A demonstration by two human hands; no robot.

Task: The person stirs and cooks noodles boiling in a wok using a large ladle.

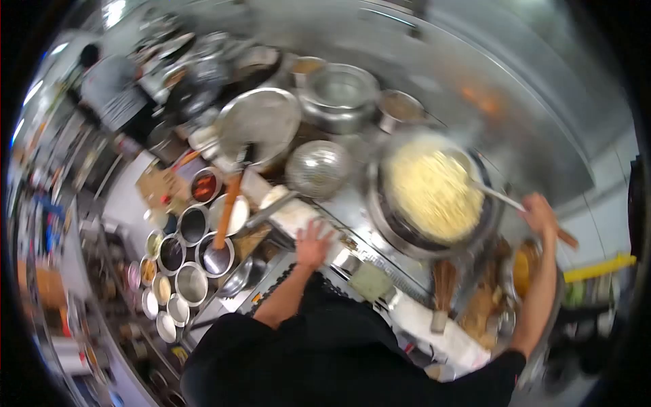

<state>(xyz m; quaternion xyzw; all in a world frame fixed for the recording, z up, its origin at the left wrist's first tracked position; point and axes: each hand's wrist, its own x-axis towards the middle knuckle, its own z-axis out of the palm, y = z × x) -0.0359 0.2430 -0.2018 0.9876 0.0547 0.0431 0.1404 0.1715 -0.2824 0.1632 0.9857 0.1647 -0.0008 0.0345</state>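
My right hand (pixel 540 216) is wrapped round the long handle of a wok ladle (pixel 500 197), whose tip has a wooden grip. The ladle's head rests at the far right side of a heap of pale yellow food (pixel 430 190), perhaps noodles, too blurred to name surely. That heap fills a large wok (pixel 381 227) on the stove. My left hand (pixel 314 244), fingers spread, is over the front edge of the stove, beside a whitish cloth (pixel 288 209). Close to it lies a round strainer (pixel 319 168) with its handle pointing toward me.
Left of me stand several sauce containers (pixel 192 283) and a wooden-handled tool (pixel 229 207). At the back are a big pan (pixel 261 122) and a metal pot (pixel 339 95). A bamboo brush (pixel 444 292) lies at the front. Another person (pixel 115 91) stands far left.
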